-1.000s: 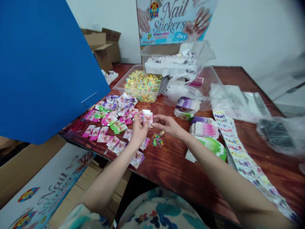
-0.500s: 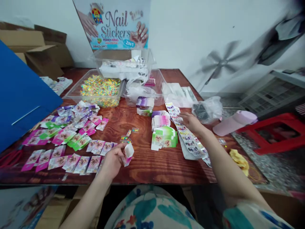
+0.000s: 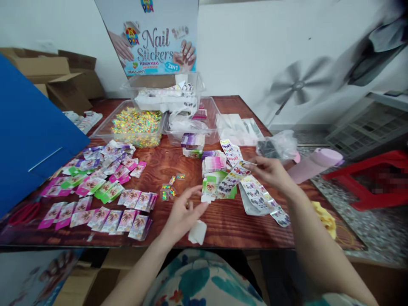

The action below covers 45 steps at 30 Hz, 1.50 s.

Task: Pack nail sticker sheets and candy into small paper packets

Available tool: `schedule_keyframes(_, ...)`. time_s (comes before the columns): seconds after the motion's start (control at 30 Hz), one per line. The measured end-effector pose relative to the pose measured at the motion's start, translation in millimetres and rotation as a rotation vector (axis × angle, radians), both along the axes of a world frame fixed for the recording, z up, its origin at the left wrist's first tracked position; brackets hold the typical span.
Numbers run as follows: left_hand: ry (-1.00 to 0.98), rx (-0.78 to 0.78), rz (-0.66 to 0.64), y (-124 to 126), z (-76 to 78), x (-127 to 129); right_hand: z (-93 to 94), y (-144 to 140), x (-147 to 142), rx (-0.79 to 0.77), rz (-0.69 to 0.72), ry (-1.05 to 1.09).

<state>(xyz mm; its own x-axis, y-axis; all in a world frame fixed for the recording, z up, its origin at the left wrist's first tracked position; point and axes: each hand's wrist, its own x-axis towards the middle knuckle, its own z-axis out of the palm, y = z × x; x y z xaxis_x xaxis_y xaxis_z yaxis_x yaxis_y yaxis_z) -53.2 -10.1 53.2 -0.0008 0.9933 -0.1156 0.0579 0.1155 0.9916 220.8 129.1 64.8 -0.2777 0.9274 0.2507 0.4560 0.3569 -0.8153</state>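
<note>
My left hand point(image 3: 182, 216) hovers over the table's near edge. A small white and pink paper box point(image 3: 197, 232) sits in its lower fingers, while thumb and index finger are spread. My right hand point(image 3: 270, 170) pinches one end of a nail sticker strip point(image 3: 234, 175), raised off the pile of sticker strips point(image 3: 259, 197). The strip hangs above a green stack of flat boxes point(image 3: 219, 187). Small candy packets point(image 3: 168, 191) lie just beyond my left hand. Folded pink boxes point(image 3: 127, 217) are lined up to its left.
Pink point(image 3: 214, 163) and purple point(image 3: 193, 141) stacks of flat boxes lie mid-table. Clear bins point(image 3: 134, 123) of candy and stickers stand behind. A blue board point(image 3: 28, 140) leans at left, red scissors point(image 3: 19, 212) below it. A plastic bag point(image 3: 277, 146), pink bottle point(image 3: 315, 163) and red stool point(image 3: 376, 178) are at right.
My right hand left the box, reached to the sticker pile and lifted one strip toward the middle. My left hand drew the box to the near edge. The view swung right.
</note>
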Motion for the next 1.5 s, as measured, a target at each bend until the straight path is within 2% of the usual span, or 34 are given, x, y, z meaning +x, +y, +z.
schedule_keyframes(0.07, 0.009, 0.052, -0.042, 4.6, 2.6, 12.1, 16.0, -23.1, -21.0, -0.079, 0.184, 0.044)
schedule_keyframes(0.13, -0.038, 0.065, -0.129, 8.8, -0.1, 20.9, 20.6, -39.6, -43.7, -0.121, 0.259, 0.072)
schedule_keyframes(0.23, -0.131, 0.035, -0.232, 11.9, -10.7, 23.8, 10.0, -53.1, -69.8, 0.059, 0.200, 0.053)
schedule_keyframes(0.3, -0.141, 0.019, -0.204, 11.6, -17.3, 18.9, -1.2, -59.5, -78.5, 0.195, 0.244, 0.011)
schedule_keyframes(0.43, -0.146, -0.011, -0.147, 8.7, -21.0, 3.7, -19.7, -74.4, -83.0, 0.197, 0.430, -0.045)
schedule_keyframes(0.57, -0.181, -0.050, -0.164, 5.2, -22.8, -2.6, -32.9, -83.3, -87.6, 0.179, 0.359, 0.060)
schedule_keyframes(0.67, -0.239, -0.159, -0.138, 2.2, -31.1, -3.8, -34.3, -83.8, -89.2, 0.164, 0.313, 0.145)
schedule_keyframes(0.8, -0.378, -0.313, -0.037, -0.5, -37.6, -12.0, -26.4, -84.2, -84.0, 0.201, 0.544, -0.039)
schedule_keyframes(0.9, -0.405, -0.393, -0.011, -1.4, -28.2, -20.0, -29.3, -85.5, -79.6, 0.273, 0.665, -0.202)
schedule_keyframes(1.03, -0.337, -0.424, -0.014, -5.6, -12.3, -24.6, -49.6, -85.8, -79.2, 0.424, 0.530, -0.215)
schedule_keyframes(1.1, -0.310, -0.408, -0.129, -9.5, -11.6, -25.0, -56.9, -85.9, -81.5, 0.458, 0.461, -0.170)
schedule_keyframes(1.17, -0.284, -0.381, -0.265, -13.0, -16.4, -25.4, -57.5, -87.0, -85.2, 0.412, 0.448, -0.104)
schedule_keyframes(1.23, -0.256, -0.367, -0.300, -15.0, -23.5, -26.0, -52.3, -89.9, -89.8, 0.296, 0.473, -0.014)
schedule_keyframes(1.37, -0.244, -0.433, -0.216, -14.8, -32.1, -26.0, -40.4, -100.2, -98.2, 0.059, 0.646, 0.118)
schedule_keyframes(1.43, -0.283, -0.457, -0.172, -14.6, -32.5, -25.9, -40.7, -105.2, -101.0, 0.046, 0.701, 0.124)
schedule_keyframes(1.5, -0.334, -0.458, -0.168, -15.5, -32.3, -27.5, -46.0, -107.8, -102.8, 0.113, 0.701, 0.105)
